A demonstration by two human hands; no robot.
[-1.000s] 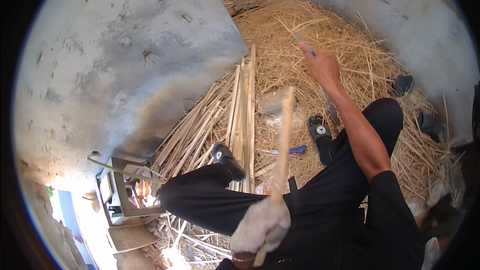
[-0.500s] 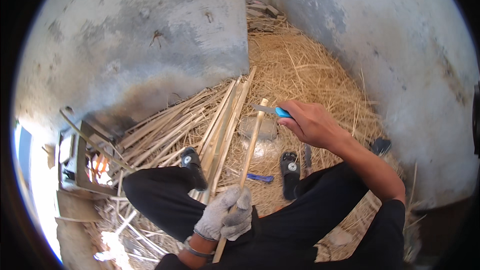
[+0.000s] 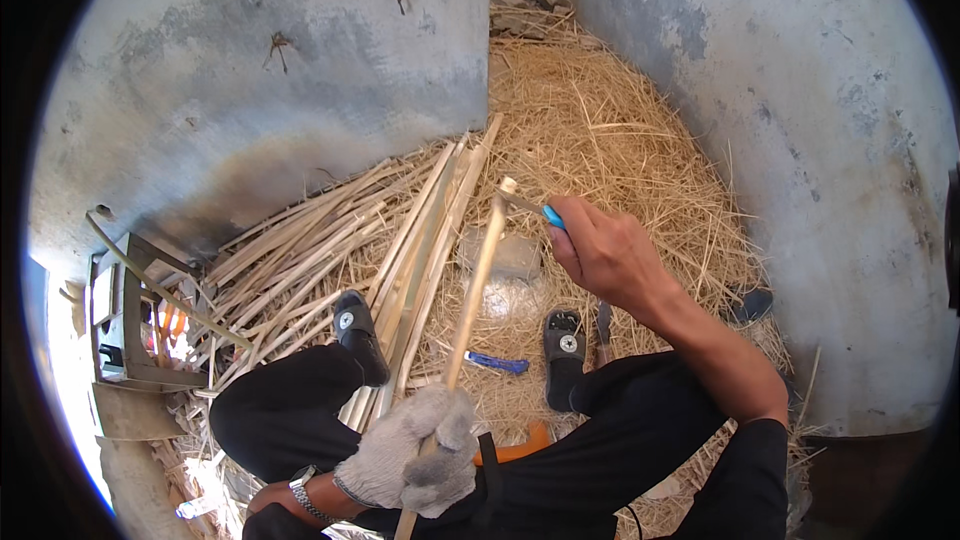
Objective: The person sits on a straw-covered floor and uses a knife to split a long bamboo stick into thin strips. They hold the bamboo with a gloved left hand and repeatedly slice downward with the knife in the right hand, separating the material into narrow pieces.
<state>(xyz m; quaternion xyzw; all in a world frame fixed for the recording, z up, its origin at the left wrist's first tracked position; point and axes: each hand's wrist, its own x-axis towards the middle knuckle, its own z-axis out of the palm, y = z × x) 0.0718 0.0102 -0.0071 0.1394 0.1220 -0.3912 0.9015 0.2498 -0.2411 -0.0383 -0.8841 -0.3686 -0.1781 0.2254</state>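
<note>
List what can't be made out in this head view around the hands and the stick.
- Blade of the blue-handled knife: too thin to trace where it meets the stick tip.
- Knife handle: mostly wrapped by the right hand.
- Lower end of the stick: cut off by the bottom edge, below the gloved left hand.
- Orange object on the lap: largely covered by the legs.

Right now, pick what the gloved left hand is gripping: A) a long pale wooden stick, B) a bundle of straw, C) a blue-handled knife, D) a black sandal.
A: the left hand, in a grey knitted glove, is closed around the lower part of the stick, which runs up to the blade of the blue-handled knife held in the bare right hand.
</note>
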